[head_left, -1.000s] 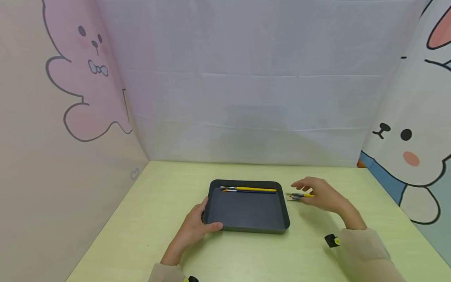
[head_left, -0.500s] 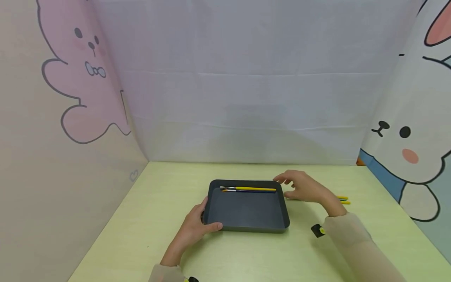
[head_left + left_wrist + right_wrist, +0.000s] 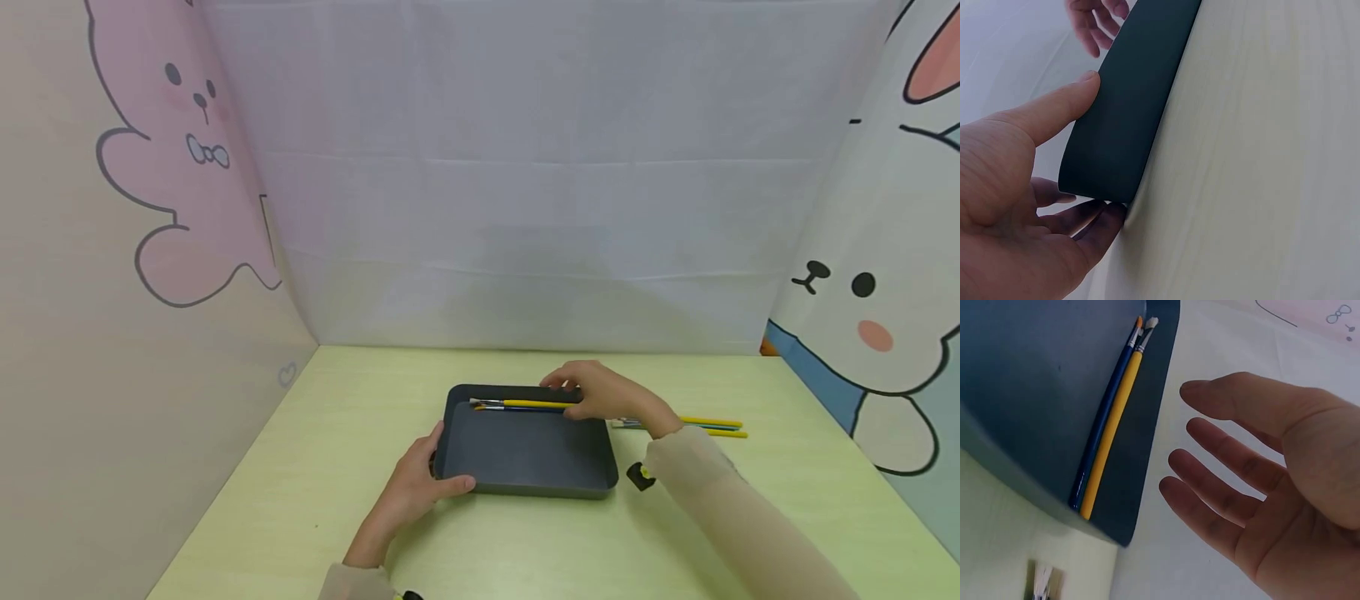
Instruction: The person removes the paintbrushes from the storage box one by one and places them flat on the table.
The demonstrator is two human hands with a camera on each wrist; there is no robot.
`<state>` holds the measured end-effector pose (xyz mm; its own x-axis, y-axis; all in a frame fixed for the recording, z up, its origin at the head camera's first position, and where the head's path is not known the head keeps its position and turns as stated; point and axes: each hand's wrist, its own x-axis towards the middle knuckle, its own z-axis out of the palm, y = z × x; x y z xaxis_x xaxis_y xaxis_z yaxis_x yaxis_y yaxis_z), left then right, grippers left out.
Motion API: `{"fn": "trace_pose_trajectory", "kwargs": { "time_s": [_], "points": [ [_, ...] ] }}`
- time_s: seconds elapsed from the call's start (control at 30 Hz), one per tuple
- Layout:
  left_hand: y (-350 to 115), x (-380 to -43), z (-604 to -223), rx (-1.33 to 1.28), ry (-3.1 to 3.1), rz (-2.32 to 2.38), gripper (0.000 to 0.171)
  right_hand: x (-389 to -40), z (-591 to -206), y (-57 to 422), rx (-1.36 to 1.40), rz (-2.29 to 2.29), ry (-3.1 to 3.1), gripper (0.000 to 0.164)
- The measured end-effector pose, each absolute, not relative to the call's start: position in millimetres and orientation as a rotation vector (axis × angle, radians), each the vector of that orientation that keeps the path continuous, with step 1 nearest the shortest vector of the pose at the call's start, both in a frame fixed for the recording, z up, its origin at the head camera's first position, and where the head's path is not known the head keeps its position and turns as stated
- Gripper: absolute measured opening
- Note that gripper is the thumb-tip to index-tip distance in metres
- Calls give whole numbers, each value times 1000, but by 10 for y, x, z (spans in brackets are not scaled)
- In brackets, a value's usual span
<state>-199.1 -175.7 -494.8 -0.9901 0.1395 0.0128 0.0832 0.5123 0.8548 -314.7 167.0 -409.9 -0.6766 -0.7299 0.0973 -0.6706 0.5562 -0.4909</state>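
A dark grey rectangular tray (image 3: 528,454) lies on the table. My left hand (image 3: 412,479) holds its near left corner, the thumb on the front wall and the fingers around the left side, as the left wrist view shows on the tray wall (image 3: 1125,100). Along the tray's back side, a yellow-handled paintbrush (image 3: 1113,431) and a dark blue paintbrush (image 3: 1102,428) lie next to each other, bristles to the left. Over the tray's back right corner, my right hand (image 3: 607,393) hovers with fingers spread and nothing in them; it partly hides the brush handle ends in the head view.
Right of the tray, several more paintbrushes (image 3: 712,422) lie on the pale yellow-green table (image 3: 525,550), partly covered by my right wrist. A white curtain (image 3: 525,250) stands behind the table, with cartoon-printed sheets on both sides.
My right hand has moved left from the loose brushes at the right to above the tray, letting go of them and leaving them on the table. The left hand and tray stay put.
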Motion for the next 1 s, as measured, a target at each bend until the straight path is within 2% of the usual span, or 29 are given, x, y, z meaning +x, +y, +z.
{"fn": "trace_pose_trajectory", "kwargs": {
  "time_s": [0.53,1.0],
  "points": [
    [-1755,-1987,-4930,188,2695,1488,113,-3327,-4222,1299,-1173,-673,2530,54],
    [-1762,-1979,-4924,186,2685,1479,113,-3354,-4318,1200,-1135,-611,2530,54]
  ]
}}
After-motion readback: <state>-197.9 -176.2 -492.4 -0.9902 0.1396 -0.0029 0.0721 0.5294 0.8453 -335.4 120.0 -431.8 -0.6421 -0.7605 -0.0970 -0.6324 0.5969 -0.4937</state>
